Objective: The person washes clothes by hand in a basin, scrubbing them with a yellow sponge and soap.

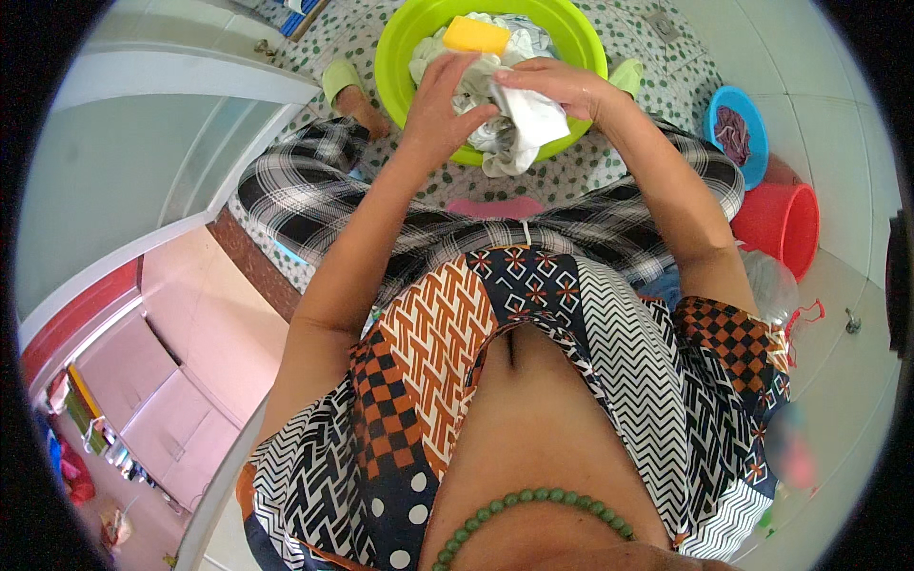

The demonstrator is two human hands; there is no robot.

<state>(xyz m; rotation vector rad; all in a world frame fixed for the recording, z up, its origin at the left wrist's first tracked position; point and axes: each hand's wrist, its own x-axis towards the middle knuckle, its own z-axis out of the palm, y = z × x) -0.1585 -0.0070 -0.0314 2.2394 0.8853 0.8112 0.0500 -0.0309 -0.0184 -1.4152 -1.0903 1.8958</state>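
A lime-green plastic basin (391, 78) holds a heap of wet white and pale laundry (428, 57). On the far side of the heap rests a yellow bar of soap (476, 35). My right hand (560, 84) grips a white cloth (532, 121) between thumb and fingers, and the cloth hangs over the near rim. My left hand (444, 107) is just left of that cloth, its thumb spread from the fingers. Its fingertips lie at the laundry below the soap, partly hidden, with no cloth clearly pinched in them.
To the right stand a blue basin (758, 160) with dark purplish cloth, a red bucket (803, 228) and a clear plastic container (771, 289). My green slippers (341, 80) flank the basin on the pebble-patterned floor (435, 189). A door frame (235, 193) borders the left.
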